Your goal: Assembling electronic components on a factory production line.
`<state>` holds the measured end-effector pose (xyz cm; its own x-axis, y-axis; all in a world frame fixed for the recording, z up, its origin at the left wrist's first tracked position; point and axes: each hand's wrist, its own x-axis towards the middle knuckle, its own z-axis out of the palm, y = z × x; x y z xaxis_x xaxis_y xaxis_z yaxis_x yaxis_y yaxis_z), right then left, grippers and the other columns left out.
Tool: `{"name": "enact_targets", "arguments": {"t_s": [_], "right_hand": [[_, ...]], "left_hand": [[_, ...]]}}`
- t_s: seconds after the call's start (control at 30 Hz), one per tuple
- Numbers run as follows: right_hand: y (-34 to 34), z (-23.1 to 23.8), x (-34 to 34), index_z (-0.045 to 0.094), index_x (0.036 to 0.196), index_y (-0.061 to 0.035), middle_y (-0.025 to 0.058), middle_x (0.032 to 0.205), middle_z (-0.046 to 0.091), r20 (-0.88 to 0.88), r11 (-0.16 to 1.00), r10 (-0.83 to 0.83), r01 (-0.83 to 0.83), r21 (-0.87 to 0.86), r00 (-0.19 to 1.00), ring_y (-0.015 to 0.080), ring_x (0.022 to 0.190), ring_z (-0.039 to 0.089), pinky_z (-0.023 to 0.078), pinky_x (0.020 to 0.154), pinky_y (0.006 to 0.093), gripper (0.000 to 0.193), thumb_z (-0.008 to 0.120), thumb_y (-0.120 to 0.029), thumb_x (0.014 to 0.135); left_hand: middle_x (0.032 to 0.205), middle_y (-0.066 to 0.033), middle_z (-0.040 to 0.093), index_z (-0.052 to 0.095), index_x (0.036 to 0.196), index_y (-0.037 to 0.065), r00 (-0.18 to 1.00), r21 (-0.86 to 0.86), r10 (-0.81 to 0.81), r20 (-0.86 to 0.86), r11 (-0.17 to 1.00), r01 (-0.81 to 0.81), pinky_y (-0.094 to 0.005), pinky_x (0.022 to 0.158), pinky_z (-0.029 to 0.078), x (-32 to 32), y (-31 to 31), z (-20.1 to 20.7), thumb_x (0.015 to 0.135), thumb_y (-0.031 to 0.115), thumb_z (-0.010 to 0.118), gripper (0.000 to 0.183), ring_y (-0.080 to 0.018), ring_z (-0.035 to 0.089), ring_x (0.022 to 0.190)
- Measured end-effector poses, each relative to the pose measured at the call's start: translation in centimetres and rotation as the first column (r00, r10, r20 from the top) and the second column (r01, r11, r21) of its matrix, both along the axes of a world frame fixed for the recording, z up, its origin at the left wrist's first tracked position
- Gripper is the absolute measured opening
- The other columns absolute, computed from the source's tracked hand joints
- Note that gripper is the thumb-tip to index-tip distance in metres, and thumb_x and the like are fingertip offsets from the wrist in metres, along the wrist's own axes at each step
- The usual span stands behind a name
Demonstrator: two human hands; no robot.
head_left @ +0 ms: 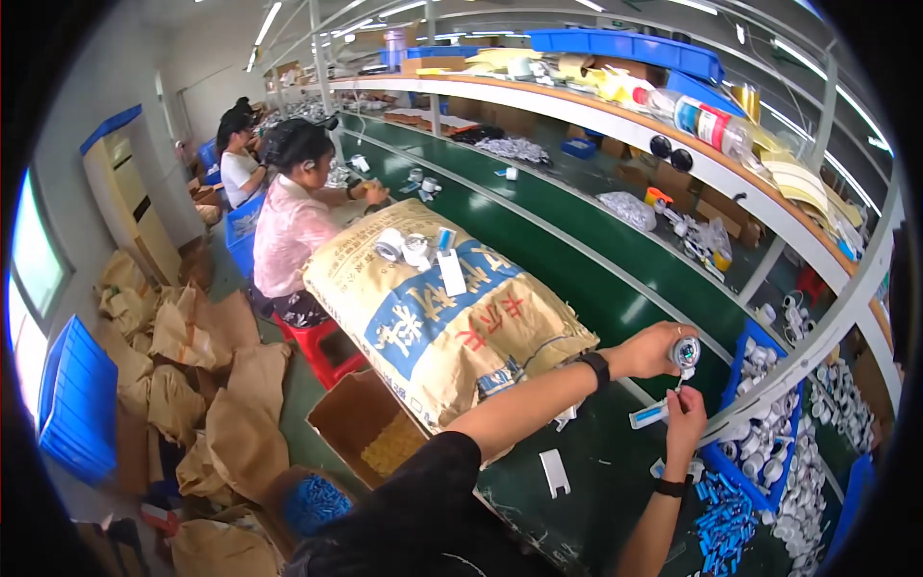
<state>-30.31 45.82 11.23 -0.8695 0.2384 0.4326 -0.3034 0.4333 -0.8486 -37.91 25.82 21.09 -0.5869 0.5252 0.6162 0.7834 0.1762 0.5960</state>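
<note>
My left hand point(654, 352), with a dark band at its wrist, is closed around a small round white housing point(685, 352) whose open face shows metallic parts inside. Just below it, my right hand point(686, 412) is closed in a pinch; something thin and pale runs from its fingertips toward the housing, too small to name. A white strip with a blue part point(649, 415) sits beside the right fingers, and I cannot tell if it is attached. Lower on the dark green bench lies a flat white plastic piece point(554, 473).
A full printed sack point(461, 332) carries white round parts point(404, 248). To the right are a blue bin point(745, 365) of white parts and a pile of small blue cylinders point(723, 524). A shelf post point(769, 385) slants nearby. A co-worker point(293, 221) sits beyond the sack.
</note>
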Motion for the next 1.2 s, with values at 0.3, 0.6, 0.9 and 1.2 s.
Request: {"name": "enact_targets", "arguments": {"t_s": [0.3, 0.6, 0.9, 1.2], "right_hand": [[1.2, -0.6, -6.7, 0.070, 0.108, 0.0018, 0.0058, 0.097, 0.074, -0.047, 0.991, -0.094, 0.089, -0.098, 0.995, 0.0101, 0.087, 0.067, 0.054, 0.079, 0.0265, 0.017, 0.076, -0.007, 0.094], [2.4, -1.5, -10.0, 0.069, 0.104, -0.0027, 0.0169, 0.096, 0.075, -0.094, 0.956, -0.177, 0.194, 0.221, 0.980, 0.0244, 0.082, 0.073, 0.056, 0.075, 0.0372, 0.014, 0.075, -0.007, 0.092], [0.3, -1.6, -10.6, 0.064, 0.110, -0.0059, 0.0197, 0.096, 0.068, -0.255, 0.935, -0.202, 0.264, 0.237, 0.946, 0.0444, 0.094, 0.064, 0.052, 0.099, 0.0498, 0.025, 0.074, -0.005, 0.087], [-1.1, 1.0, -5.5, 0.067, 0.109, -0.0050, 0.0146, 0.096, 0.070, -0.285, 0.895, -0.213, 0.304, 0.328, 0.935, 0.0335, 0.086, 0.070, 0.056, 0.074, 0.0374, 0.025, 0.078, -0.005, 0.087]], "left_hand": [[0.114, -0.0221, 0.066, 0.058, 0.128, 0.002, 0.966, 0.186, 0.207, 0.157, 0.954, -0.235, -0.0435, 0.100, 0.051, -5.1, 2.6, -3.1, 0.065, 0.003, 0.086, 0.069, -0.0419, 0.063, 0.113], [0.125, -0.0274, 0.066, 0.057, 0.137, -0.001, 0.923, 0.056, 0.327, 0.200, 0.937, -0.344, -0.0430, 0.105, 0.051, -10.3, 5.3, -6.9, 0.071, 0.014, 0.086, 0.074, -0.0410, 0.063, 0.120], [0.123, -0.0199, 0.070, 0.057, 0.136, -0.001, 0.887, -0.020, 0.288, 0.360, 0.953, -0.302, -0.0381, 0.098, 0.055, -11.0, 2.9, -5.7, 0.074, 0.009, 0.088, 0.070, -0.0325, 0.069, 0.115], [0.113, -0.0144, 0.074, 0.054, 0.139, -0.003, 0.909, -0.006, 0.233, 0.345, 0.969, -0.246, -0.0331, 0.091, 0.056, -6.8, 1.3, -2.8, 0.080, 0.015, 0.086, 0.069, -0.0211, 0.072, 0.102]]}}
